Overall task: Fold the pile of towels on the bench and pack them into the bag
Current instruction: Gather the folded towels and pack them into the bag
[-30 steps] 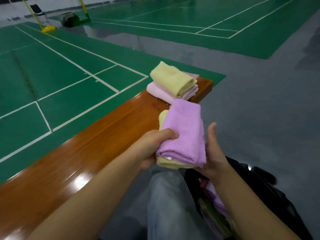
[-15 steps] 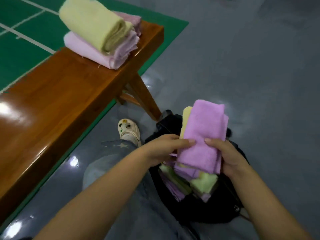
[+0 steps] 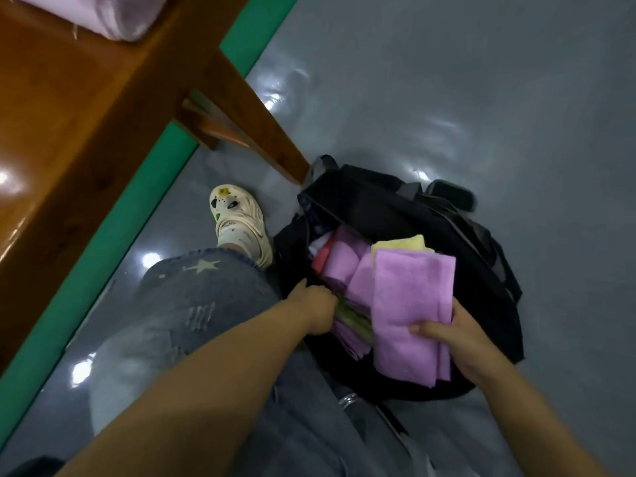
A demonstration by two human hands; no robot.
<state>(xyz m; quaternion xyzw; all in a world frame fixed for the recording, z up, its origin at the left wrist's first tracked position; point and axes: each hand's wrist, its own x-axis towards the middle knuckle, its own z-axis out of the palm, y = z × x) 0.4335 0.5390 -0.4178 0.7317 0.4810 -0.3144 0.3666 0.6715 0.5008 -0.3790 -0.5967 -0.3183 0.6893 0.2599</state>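
At the far left the wooden bench (image 3: 62,108) is running up the frame, and a pink towel (image 3: 113,18) is still waiting on its top near the corner. A shoe (image 3: 237,225) and a denim-covered leg are sitting between the bench and the black bag (image 3: 395,208) on the grey floor. The left hand (image 3: 313,309) is reaching into the bag's near-left edge; its fingers are hidden among the packed towels, so I cannot tell their state. Just to its right, the right hand (image 3: 454,335) is pinching the folded purple towel (image 3: 409,315), with a yellow towel (image 3: 399,243) beneath, thumb on top. The bundle's long axis is pointing away from the person, directly over the open bag, so lowering it looks like the next step.
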